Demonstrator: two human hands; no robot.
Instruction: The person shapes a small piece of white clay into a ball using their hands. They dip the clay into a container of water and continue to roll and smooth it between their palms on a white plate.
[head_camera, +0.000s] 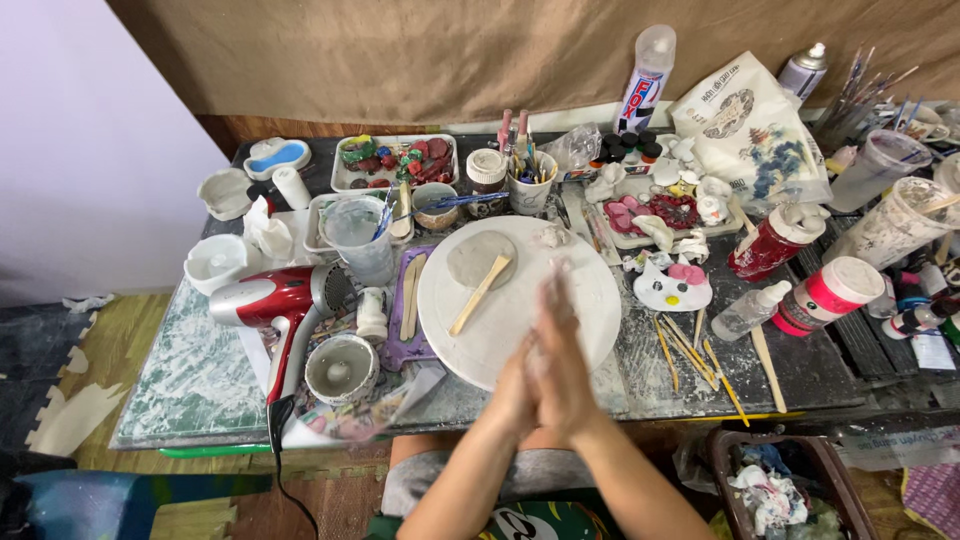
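My left hand (518, 388) and my right hand (566, 350) are pressed palm to palm over the near edge of a round white turntable (590, 290). Both are blurred by motion, and whatever lies between the palms is hidden. A flat grey clay disc (481, 257) rests on the far left of the turntable, with a wooden modelling stick (479, 296) leaning off its edge. A small lump of clay (548, 236) sits at the far rim.
A red hair dryer (275, 300) and a small grey clay bowl (341, 368) lie left of the turntable. A cat-shaped piece (672, 286), thin brushes (690, 350) and paint bottles (770, 243) crowd the right. A waste bin (785, 485) stands at the lower right.
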